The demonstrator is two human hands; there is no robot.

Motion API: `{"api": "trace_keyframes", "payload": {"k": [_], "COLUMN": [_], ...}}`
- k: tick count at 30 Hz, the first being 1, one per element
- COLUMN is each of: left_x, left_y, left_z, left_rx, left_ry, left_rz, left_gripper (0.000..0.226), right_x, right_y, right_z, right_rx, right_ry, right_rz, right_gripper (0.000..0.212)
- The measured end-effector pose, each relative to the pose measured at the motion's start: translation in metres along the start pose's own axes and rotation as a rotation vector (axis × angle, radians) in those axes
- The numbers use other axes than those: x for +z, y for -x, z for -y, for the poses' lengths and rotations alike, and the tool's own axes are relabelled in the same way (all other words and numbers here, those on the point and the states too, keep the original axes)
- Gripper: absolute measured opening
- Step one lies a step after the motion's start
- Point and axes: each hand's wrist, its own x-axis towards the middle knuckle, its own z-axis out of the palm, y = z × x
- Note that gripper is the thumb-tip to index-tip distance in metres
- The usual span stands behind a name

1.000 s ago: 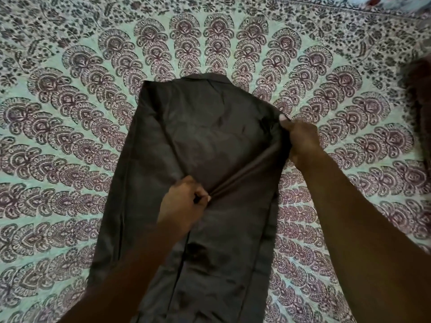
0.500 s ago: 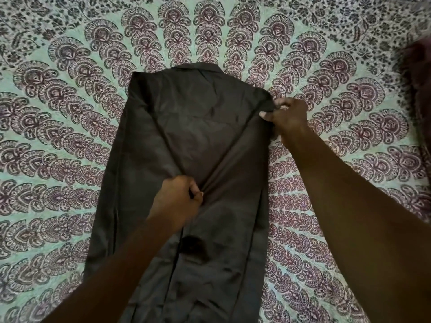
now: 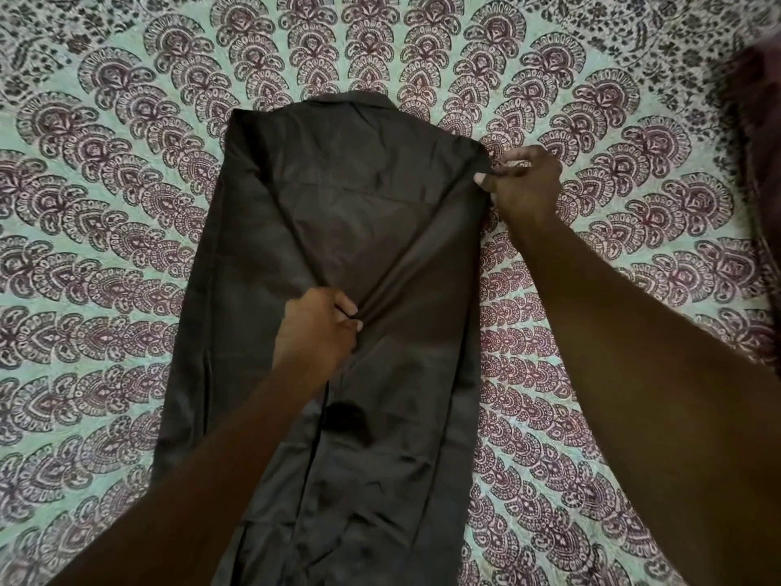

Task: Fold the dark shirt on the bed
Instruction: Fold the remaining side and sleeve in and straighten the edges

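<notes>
The dark shirt (image 3: 338,230) lies lengthwise on the bed, collar at the far end, both sides folded inward into a long narrow strip. My left hand (image 3: 317,327) pinches a fold of the cloth near the shirt's middle. My right hand (image 3: 522,184) grips the far right shoulder corner at the shirt's edge. A taut crease runs diagonally between the two hands. The shirt's near end runs out of view under my arms.
The bedsheet (image 3: 105,213) is pale green with a maroon and black mandala print and spreads on all sides of the shirt. A dark reddish cloth (image 3: 760,162) lies at the right edge of the view.
My right hand has slid along the shoulder edge to the far corner and pulled it outward, and the cloth between the hands lies flatter. My left hand keeps its pinch in place.
</notes>
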Motion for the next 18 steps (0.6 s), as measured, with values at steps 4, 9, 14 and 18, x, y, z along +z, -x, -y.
{"api": "trace_keyframes", "payload": {"k": [4, 9, 14, 18], "left_x": [0.003, 0.007, 0.016, 0.022], "left_y": [0.003, 0.008, 0.017, 0.039], "left_z": [0.000, -0.005, -0.007, 0.000], "left_rx": [-0.016, -0.026, -0.004, 0.084], "left_ry": [-0.016, -0.091, -0.139, -0.144], "left_rz": [-0.014, -0.079, -0.127, -0.170], "left_gripper": [0.016, 0.008, 0.012, 0.033], "right_x": [-0.002, -0.004, -0.008, -0.021], "right_y": [0.034, 0.036, 0.043, 0.104], "right_z": [-0.014, -0.029, -0.025, -0.038], "right_rx": [-0.090, -0.135, -0.162, -0.277], "right_ry": [0.064, 0.219, 0.282, 0.408], "right_rz": [0.055, 0.131, 0.116, 0.194], "right_gripper": [0.052, 0.051, 0.057, 0.061]}}
